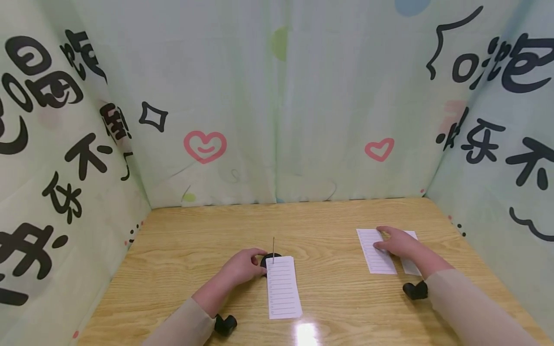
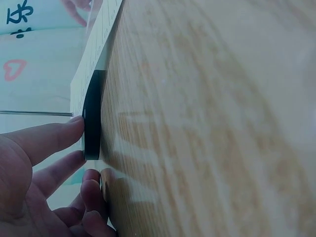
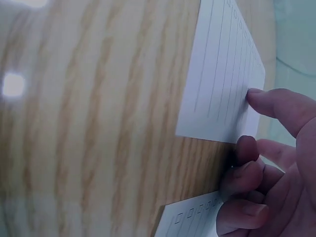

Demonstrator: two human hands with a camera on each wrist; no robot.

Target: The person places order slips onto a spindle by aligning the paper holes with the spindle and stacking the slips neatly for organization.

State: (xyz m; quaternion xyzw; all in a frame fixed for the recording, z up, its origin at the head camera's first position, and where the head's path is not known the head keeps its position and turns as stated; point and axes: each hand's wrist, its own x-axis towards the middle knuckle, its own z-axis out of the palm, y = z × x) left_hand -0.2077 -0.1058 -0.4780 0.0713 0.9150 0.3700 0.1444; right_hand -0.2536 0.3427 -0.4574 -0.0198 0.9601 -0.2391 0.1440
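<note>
My left hand [image 1: 243, 266] holds the rim of a round black base [image 2: 92, 118] of a bill spike between thumb and fingers. Its thin metal rod [image 1: 273, 244] stands upright through the top end of a lined paper slip [image 1: 283, 290], which extends over the table toward me. At the right, my right hand [image 1: 400, 242] rests over two more lined slips. The thumb [image 3: 261, 101] touches the left slip [image 3: 217, 94] near its edge, and the other fingers bend loosely beside it. The right slip [image 3: 190, 217] is partly hidden beneath the hand.
The wooden table [image 1: 207, 226] ends at light curtains [image 1: 320, 120] behind and on both sides, printed with hearts and dark characters. Black wrist camera mounts [image 1: 226, 326] sit near both cuffs. A bright reflection lies at the table's front.
</note>
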